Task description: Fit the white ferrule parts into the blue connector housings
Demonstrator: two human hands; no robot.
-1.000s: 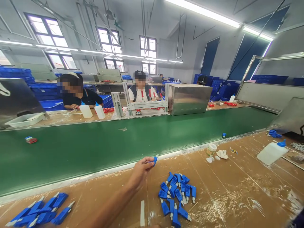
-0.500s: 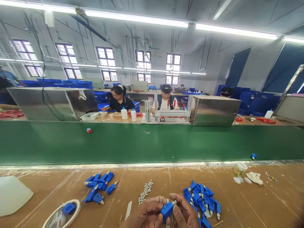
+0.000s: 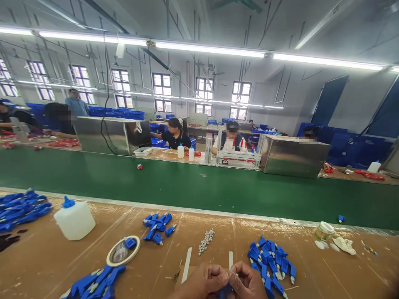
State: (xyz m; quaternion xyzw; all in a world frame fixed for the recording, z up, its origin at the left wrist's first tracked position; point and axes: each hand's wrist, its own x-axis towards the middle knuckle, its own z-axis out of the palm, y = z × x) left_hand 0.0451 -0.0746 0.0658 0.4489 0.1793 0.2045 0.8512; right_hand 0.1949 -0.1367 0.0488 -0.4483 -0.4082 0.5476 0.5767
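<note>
Blue plastic piece [image 3: 227, 287], mostly hidden, pinched in left fingers [image 3: 221, 280] and right fingers [image 3: 236, 281]; small grey chunks [image 3: 206, 242] beyond.

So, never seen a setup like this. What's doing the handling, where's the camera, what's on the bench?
There's no machine arm: a person works with their bare left hand and right hand. The camera is worn on the head, looking forward and down. The hands meet low in the picture, fingers pinched around a blue part that they mostly hide.

On the brown bench lie groups of blue pieces, small grey bits, a pale ring, a white bottle with a blue top, and a jar. Beyond runs a green strip, with other people on its far side.
</note>
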